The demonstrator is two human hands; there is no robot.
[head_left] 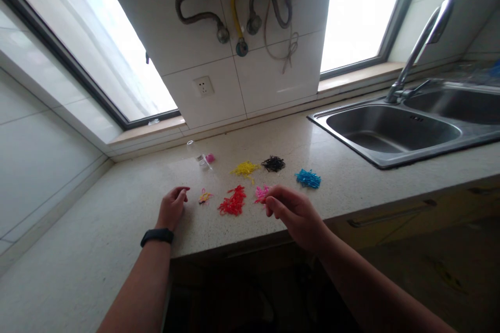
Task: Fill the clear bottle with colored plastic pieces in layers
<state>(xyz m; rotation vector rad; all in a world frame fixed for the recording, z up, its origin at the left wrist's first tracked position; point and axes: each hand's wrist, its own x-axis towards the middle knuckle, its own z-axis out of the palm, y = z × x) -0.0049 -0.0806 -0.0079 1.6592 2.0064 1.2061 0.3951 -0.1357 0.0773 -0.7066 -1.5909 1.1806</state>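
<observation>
My right hand is over a small pile of pink rubber bands, its thumb and forefinger pinched together at the pile's near right side. Whatever is between those fingertips is too small to make out. On the counter at the left, my left hand rests with its fingers curled in and nothing visible in them. Beside it lies a small mixed heap of coloured bands. Red bands are piled between the hands. Farther back are yellow bands, black bands and, to the right, blue bands.
A small clear bottle lies behind the piles, near a pink cap. The pale counter ends at a front edge close to my arms. At the right is a steel double sink with a tall tap.
</observation>
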